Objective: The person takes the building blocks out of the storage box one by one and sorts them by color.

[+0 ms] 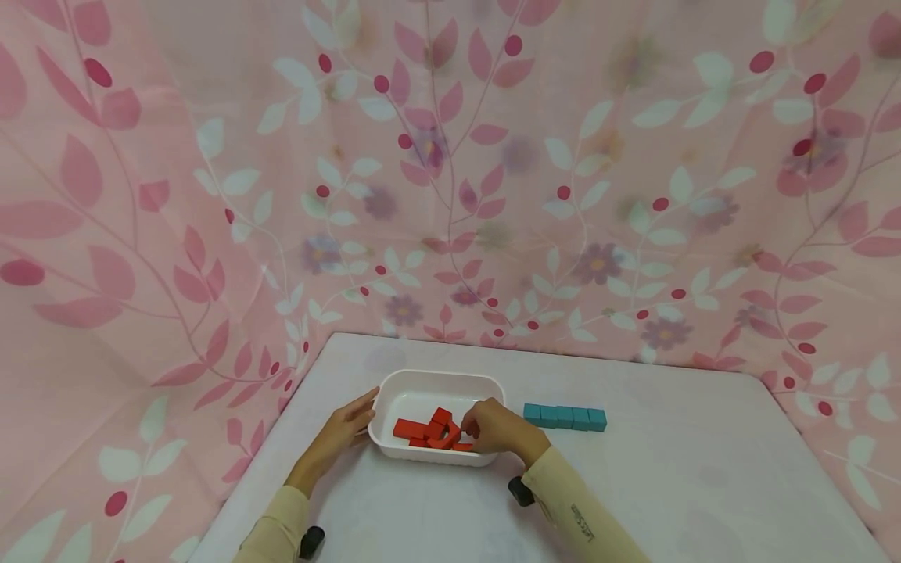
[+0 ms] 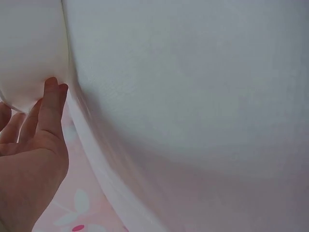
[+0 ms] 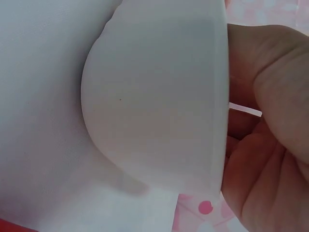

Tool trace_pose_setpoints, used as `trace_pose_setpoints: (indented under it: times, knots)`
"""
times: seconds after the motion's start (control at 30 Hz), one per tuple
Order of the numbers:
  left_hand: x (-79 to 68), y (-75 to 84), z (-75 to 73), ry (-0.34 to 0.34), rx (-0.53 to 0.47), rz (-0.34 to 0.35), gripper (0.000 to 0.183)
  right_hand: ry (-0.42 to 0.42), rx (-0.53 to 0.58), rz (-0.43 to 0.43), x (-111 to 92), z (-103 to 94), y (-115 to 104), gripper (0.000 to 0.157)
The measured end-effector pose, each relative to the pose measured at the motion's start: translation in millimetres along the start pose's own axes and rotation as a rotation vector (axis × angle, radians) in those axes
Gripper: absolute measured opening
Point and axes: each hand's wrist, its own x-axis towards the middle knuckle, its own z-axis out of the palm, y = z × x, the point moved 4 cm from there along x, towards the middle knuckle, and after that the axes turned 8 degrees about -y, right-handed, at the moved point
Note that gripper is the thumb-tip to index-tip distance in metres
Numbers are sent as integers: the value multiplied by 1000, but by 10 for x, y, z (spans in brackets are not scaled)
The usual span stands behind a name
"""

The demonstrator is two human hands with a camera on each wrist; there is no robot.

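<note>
On the left half of the desk (image 1: 676, 469), a white tray (image 1: 436, 374) holds a loose heap of red blocks (image 1: 434, 431), gathered mostly along the near side of its floor. The person's left hand (image 1: 341, 426) lies against the tray's left end with fingers nearly straight, touching the wall rather than clearly gripping it. The right hand (image 1: 501, 428) dips over the right end with fingers bent down beside the blocks; whether they pinch one cannot be told. To the right of the tray, apart from it, a row of teal blocks (image 1: 565, 417) lies end to end.

The step seems to be handling single red blocks in the tray, and it would go best at the heap's edge, where leaning pieces are less likely to slide. A pinch on two opposite faces and a straight vertical move should spare the rim a knock. Light, steady pressure from the left hand ought to stop the tray turning.

The right hand covers part of the tray's right end, and overlapping blocks make the count uncertain. Both wrist views show mainly the tray's outer wall; in the right one the fingertips are hidden behind it, and a red patch (image 3: 14, 226) at the lower left corner is too cut off to identify
</note>
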Motion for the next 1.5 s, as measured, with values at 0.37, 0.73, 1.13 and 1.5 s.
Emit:
trace_pose_setpoints:
  times: [0.37,0.73,1.13,1.5]
  knots:
    - [1,-20,14,-2,7,14,52,16,-84,109,103,60,-14,23]
    - [-6,5,58,-43,9,28,52,3,-101,106,122,121,8,15]
    - [-2,29,44,4,37,8,50,25,-127,71,136,84,-9,22]
    - [-5,78,46,-10,37,0,50,70,-115,-12,38,-55,-49,28]
